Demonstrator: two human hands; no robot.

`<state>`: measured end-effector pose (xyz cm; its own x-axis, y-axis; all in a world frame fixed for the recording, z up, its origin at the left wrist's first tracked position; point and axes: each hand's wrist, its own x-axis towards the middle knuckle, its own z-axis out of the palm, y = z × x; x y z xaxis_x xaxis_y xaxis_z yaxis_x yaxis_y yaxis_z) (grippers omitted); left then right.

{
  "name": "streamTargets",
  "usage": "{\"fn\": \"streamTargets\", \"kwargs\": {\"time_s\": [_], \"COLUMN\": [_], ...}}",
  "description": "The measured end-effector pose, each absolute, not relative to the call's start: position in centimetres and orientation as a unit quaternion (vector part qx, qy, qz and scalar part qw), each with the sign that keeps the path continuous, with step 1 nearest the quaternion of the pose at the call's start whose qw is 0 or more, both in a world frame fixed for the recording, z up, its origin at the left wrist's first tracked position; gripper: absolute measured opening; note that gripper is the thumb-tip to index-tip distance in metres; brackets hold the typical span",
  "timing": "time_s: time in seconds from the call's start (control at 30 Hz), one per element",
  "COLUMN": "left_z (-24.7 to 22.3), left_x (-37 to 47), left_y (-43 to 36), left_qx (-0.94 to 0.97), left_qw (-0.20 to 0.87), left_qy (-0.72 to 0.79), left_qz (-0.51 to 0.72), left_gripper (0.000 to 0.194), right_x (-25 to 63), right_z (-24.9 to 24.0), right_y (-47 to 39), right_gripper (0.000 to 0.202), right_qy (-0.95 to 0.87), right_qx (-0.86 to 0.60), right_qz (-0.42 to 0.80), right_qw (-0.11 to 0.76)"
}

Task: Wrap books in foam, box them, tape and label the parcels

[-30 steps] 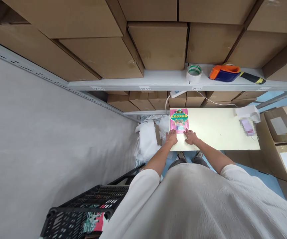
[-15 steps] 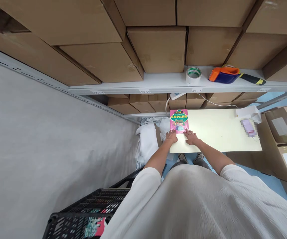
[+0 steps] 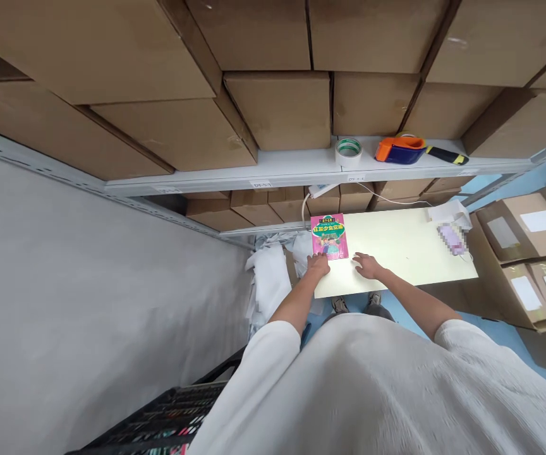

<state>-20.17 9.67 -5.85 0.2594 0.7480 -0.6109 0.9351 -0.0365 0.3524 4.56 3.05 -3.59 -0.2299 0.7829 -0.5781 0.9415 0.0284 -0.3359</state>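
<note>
A pink book (image 3: 330,236) with a green and yellow title lies flat at the left end of the pale yellow tabletop (image 3: 387,246). My left hand (image 3: 318,264) rests on the book's lower left edge, its fingers stretched over the cover. Just to the right of the book, my right hand (image 3: 366,265) hovers over or touches the tabletop, fingers apart and nothing in them. A small gap shows between its fingertips and the book.
On the grey shelf (image 3: 301,179) above sit a tape roll (image 3: 349,151), an orange and blue tape dispenser (image 3: 400,150) and a box cutter (image 3: 446,155). Cardboard boxes (image 3: 277,110) fill the shelves. A black crate (image 3: 159,417) stands at lower left, white wrapping (image 3: 268,278) beside the table.
My right hand has moved off the book's lower right corner, to the right. My left hand stays at the book's lower left. The whole view has shifted and tilted slightly.
</note>
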Motion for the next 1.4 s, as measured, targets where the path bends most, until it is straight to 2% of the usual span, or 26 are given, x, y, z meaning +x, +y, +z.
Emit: {"fn": "streamTargets", "kwargs": {"time_s": [0.1,0.2,0.43,0.53,0.77,1.0,1.27,1.4], "left_z": [-4.5,-2.9,0.0,0.7,2.3,2.9,2.1,1.6], "left_x": [-18.9,-17.1,-12.2,-9.9,-4.5,0.1,3.7,5.6], "left_y": [9.7,9.0,5.8,4.4,2.7,0.5,-1.3,-0.8], "left_qx": [0.715,0.725,0.706,0.677,0.675,0.666,0.648,0.657], "left_qw": [0.34,0.347,0.409,0.426,0.409,0.379,0.387,0.407], "left_qy": [0.6,0.593,0.564,0.576,0.583,0.597,0.612,0.593], "left_qz": [-0.114,-0.043,0.126,0.167,0.192,0.236,0.237,0.227], "left_gripper": [0.072,0.066,0.06,0.055,0.051,0.048,0.046,0.046], "right_x": [8.8,13.7,25.2,29.4,35.7,37.0,38.0,38.9], "right_z": [-2.1,-0.2,6.1,9.6,15.2,16.5,17.5,17.8], "right_y": [2.3,2.4,7.1,10.3,17.9,23.1,24.2,21.3], "right_gripper": [0.058,0.056,0.059,0.055,0.051,0.044,0.032,0.034], "right_qy": [0.69,0.667,0.618,0.631,0.66,0.696,0.73,0.727], "right_qx": [0.645,0.686,0.742,0.718,0.691,0.678,0.659,0.651], "right_qz": [-0.319,-0.288,-0.144,-0.082,0.001,-0.011,-0.026,-0.022], "right_qw": [0.078,0.019,-0.218,-0.281,-0.294,-0.235,-0.177,-0.218]}}
